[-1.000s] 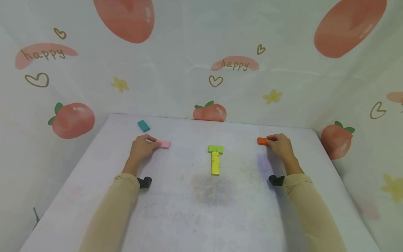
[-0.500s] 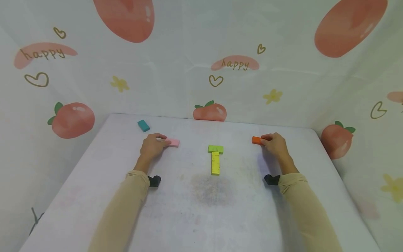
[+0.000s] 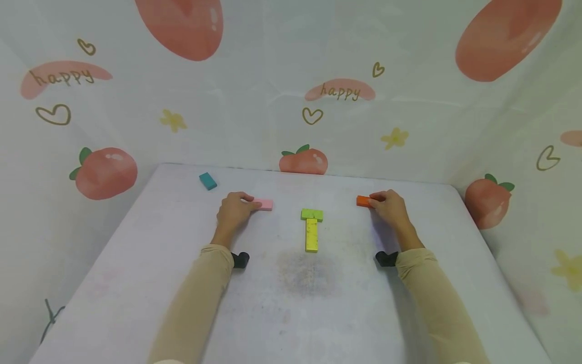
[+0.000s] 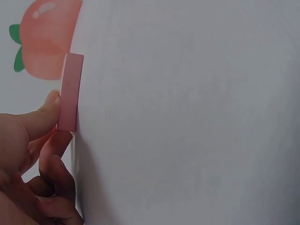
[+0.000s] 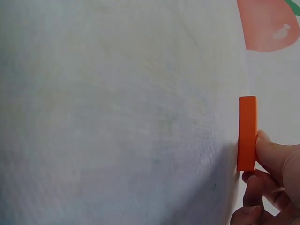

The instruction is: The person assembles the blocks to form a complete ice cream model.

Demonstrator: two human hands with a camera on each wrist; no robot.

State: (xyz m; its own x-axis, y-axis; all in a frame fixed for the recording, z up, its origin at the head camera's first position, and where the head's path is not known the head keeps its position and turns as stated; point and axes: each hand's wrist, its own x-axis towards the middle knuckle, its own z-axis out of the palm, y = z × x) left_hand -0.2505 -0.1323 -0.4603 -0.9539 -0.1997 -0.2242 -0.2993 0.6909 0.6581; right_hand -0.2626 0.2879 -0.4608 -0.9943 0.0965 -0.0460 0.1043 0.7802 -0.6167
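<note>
Pinched between thumb and fingers of my left hand (image 3: 234, 215) is a pink block (image 3: 264, 205), its free end pointing right. In the left wrist view the pink block (image 4: 71, 93) stands lengthwise beyond the thumb. My right hand (image 3: 391, 208) pinches an orange block (image 3: 362, 201) by its right end; the right wrist view shows the orange block (image 5: 247, 133) against the thumb. Between the two hands, a green block (image 3: 312, 215) lies crosswise at the far end of a yellow block (image 3: 311, 236), forming a T on the white table (image 3: 291, 323).
A teal block (image 3: 207, 181) lies near the table's back left corner, beyond the left hand. A printed curtain (image 3: 254, 76) with fruit pictures rises behind and beside the table. Black wrist pieces (image 3: 241, 260) jut inward from both sleeves.
My left hand has moved right with the pink block, and my right hand has moved left with the orange block. Both are closer to the T. The green, yellow and teal blocks stayed put.
</note>
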